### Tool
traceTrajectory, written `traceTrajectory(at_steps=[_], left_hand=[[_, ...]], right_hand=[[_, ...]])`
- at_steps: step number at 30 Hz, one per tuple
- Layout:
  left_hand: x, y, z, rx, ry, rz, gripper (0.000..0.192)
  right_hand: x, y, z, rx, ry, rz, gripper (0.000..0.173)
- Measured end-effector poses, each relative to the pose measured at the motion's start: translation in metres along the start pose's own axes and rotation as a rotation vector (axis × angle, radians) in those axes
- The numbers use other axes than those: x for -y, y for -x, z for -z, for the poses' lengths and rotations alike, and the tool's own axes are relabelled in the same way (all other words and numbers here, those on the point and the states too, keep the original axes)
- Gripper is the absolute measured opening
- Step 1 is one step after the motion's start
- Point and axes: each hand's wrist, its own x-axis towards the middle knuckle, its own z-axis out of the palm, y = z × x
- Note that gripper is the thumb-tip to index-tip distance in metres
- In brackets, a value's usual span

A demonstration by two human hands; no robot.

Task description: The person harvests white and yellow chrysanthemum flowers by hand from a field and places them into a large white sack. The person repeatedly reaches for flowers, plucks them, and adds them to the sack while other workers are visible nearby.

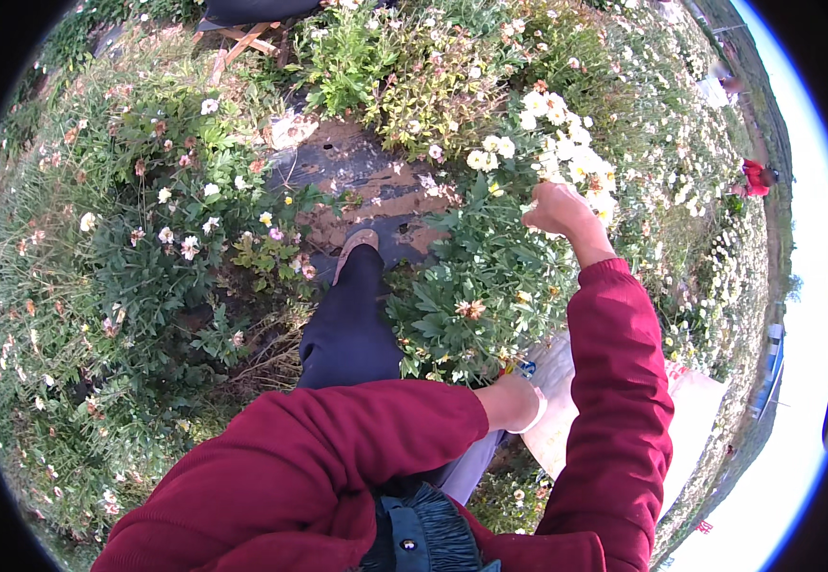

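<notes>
My right hand (pixel 559 209) reaches into a cluster of white chrysanthemum-like flowers (pixel 571 154), its fingers bent against the blooms at the cluster's lower edge. Whether a flower is between the fingers cannot be made out. My left hand (pixel 517 402) is lower, at the mouth of a whitish sack (pixel 553 379); something white lies at its edge, and its fingers are too unclear to read. A small blue, red and yellow item (pixel 526 368) shows just above this hand. Leafy green stems (pixel 485 279) with a few browned blooms stand between the hands.
Flowering plants (pixel 157 236) rise on the left. Between the rows lies soil-strewn dark plastic sheeting (pixel 357 171), with my shoe (pixel 358 243) on it. A wooden stool (pixel 239 44) stands at the top, under a dark-clothed person (pixel 257 10). A person in red (pixel 757 179) is far off at right.
</notes>
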Motion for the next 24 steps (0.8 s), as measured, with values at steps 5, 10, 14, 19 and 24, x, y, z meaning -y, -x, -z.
traceTrajectory(at_steps=[5, 10, 14, 19, 24], left_hand=[[-0.007, 0.008, 0.025, 0.104, 0.061, 0.019, 0.015], [-0.006, 0.006, 0.043, 0.204, 0.061, 0.001, 0.018], [-0.001, 0.006, 0.056, 0.243, 0.082, 0.093, 0.021], [-0.002, -0.030, 0.027, 0.345, -0.026, 0.095, 0.025], [0.002, -0.027, 0.030, 0.339, -0.082, 0.136, 0.026]], right_hand=[[0.009, 0.026, -0.015, 0.091, -0.143, 0.051, 0.036], [0.020, 0.087, -0.018, -0.054, -0.538, 0.036, 0.039], [0.019, 0.171, 0.023, -0.145, -1.058, 0.001, 0.025], [-0.077, 0.321, -0.004, -0.683, -1.464, -0.297, 0.019], [-0.167, 0.470, -0.024, -1.352, -1.219, -0.691, 0.028]])
